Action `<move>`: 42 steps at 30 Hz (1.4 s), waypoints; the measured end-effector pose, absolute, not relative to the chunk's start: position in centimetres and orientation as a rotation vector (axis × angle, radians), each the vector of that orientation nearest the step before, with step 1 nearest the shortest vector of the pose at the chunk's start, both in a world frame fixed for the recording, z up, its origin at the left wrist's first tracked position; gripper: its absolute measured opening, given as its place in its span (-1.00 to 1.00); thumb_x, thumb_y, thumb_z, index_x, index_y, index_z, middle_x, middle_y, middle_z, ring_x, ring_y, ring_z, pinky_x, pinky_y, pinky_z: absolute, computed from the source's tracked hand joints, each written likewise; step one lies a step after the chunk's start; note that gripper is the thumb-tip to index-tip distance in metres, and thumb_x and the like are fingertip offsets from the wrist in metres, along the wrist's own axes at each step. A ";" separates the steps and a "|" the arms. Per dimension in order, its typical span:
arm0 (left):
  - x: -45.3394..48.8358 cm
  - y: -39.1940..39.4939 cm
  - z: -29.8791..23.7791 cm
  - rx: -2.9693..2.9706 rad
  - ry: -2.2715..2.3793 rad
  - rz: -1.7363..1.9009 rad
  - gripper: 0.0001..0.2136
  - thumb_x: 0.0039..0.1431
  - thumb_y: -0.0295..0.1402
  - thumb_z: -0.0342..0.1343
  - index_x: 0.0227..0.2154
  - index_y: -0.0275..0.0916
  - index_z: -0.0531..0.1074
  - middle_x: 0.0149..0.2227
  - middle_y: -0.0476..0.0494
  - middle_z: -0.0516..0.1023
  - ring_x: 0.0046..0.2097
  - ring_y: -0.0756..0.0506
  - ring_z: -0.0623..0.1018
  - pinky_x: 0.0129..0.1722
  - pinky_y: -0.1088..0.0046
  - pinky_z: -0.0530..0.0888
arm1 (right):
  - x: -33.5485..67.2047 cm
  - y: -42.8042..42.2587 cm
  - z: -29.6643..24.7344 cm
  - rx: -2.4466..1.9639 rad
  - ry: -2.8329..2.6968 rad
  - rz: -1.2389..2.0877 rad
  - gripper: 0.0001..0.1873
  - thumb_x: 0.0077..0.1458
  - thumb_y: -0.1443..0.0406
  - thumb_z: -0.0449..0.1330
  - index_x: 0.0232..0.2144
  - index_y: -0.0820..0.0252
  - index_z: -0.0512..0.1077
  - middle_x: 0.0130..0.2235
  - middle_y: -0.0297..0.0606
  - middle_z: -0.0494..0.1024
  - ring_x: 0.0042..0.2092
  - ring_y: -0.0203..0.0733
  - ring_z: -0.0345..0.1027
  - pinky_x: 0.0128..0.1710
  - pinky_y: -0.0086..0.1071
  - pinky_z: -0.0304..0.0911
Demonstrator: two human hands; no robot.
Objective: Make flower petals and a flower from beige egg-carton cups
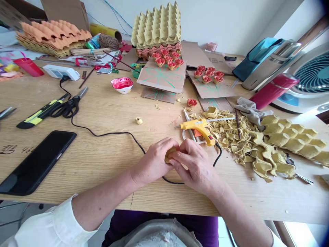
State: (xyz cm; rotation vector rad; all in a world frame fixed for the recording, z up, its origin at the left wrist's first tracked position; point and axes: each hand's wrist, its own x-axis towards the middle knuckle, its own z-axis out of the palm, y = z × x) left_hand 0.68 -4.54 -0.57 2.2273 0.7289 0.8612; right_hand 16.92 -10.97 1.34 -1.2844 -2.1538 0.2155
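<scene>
Both my hands meet at the table's front middle, pinched together on a small yellow egg-carton piece (170, 153). My left hand (154, 160) curls around it from the left. My right hand (192, 164) presses its fingers on it from the right. Just behind my right hand lies a yellow glue gun (199, 127), its black cord (102, 133) running left across the table and looping under my hands. A pile of cut yellow carton scraps (244, 144) spreads to the right of the gun.
A black phone (37, 162) lies front left, with scissors (69, 105) and a utility knife (38, 115) behind it. A bowl of red paint (122, 84), red carton flowers on cardboard (167, 59), stacked egg trays (156, 25), a fan (308, 79) and a red bottle (273, 90) stand farther back.
</scene>
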 end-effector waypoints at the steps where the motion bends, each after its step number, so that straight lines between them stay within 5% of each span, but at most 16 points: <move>1: 0.7 -4.5 -0.6 2.226 0.723 0.854 -0.76 0.00 -0.65 0.10 -0.32 -0.20 0.32 -0.33 0.02 0.45 -0.29 -0.02 0.47 -0.28 0.49 0.39 | 16.9 -11.0 1.3 -1.285 -2.152 0.217 -0.73 0.33 0.27 0.07 -0.30 0.22 0.55 -0.34 -0.22 0.30 -0.28 -0.16 0.18 -0.29 -0.26 0.15; 17: 0.7 -4.3 -0.9 2.232 0.683 0.799 -0.74 -0.09 -0.66 0.08 -0.34 -0.20 0.32 -0.35 0.00 0.47 -0.29 -0.05 0.49 -0.28 0.46 0.40 | 16.7 -10.9 1.3 -1.301 -2.261 0.129 -0.75 0.34 0.27 0.06 -0.19 0.19 0.53 -0.30 -0.20 0.36 -0.26 -0.14 0.22 -0.26 -0.23 0.14; 26: 0.3 -3.3 -0.3 2.383 0.832 0.766 -0.92 0.15 -0.43 0.18 -0.31 -0.21 0.39 -0.25 -0.11 0.49 -0.12 -0.16 0.49 -0.08 0.28 0.43 | 17.8 -11.0 1.2 -1.386 -2.030 0.026 -0.79 0.34 0.30 0.06 -0.12 0.21 0.49 -0.29 -0.19 0.41 -0.27 -0.17 0.28 -0.27 -0.27 0.20; 29: 0.3 -3.2 -0.8 2.359 0.803 0.783 -0.73 0.13 -0.44 0.23 -0.11 -0.18 0.37 -0.13 -0.11 0.53 -0.05 -0.16 0.51 0.00 0.24 0.44 | 18.1 -10.6 0.7 -1.447 -1.894 0.096 -0.81 0.33 0.31 0.06 -0.12 0.18 0.46 -0.26 -0.19 0.42 -0.26 -0.18 0.33 -0.26 -0.28 0.25; 33: 0.3 -3.6 -0.9 2.309 0.713 0.796 -0.30 0.11 -0.51 0.25 0.27 -0.09 0.10 0.16 -0.18 0.44 0.04 -0.13 0.53 0.13 0.24 0.44 | 18.2 -10.2 0.6 -1.459 -1.733 0.290 -0.83 0.28 0.29 0.13 -0.10 0.15 0.44 -0.22 -0.22 0.45 -0.29 -0.23 0.34 -0.30 -0.32 0.30; 42: 0.4 -4.7 -0.4 2.277 0.514 0.693 -0.09 0.11 -0.53 0.26 0.39 -0.03 -0.17 0.28 -0.29 0.33 0.20 -0.17 0.47 0.17 0.26 0.45 | 16.6 -10.0 1.2 -1.247 -1.638 0.475 -0.89 0.18 0.29 0.25 -0.41 0.15 0.46 -0.35 -0.31 0.38 -0.25 -0.21 0.26 -0.26 -0.32 0.32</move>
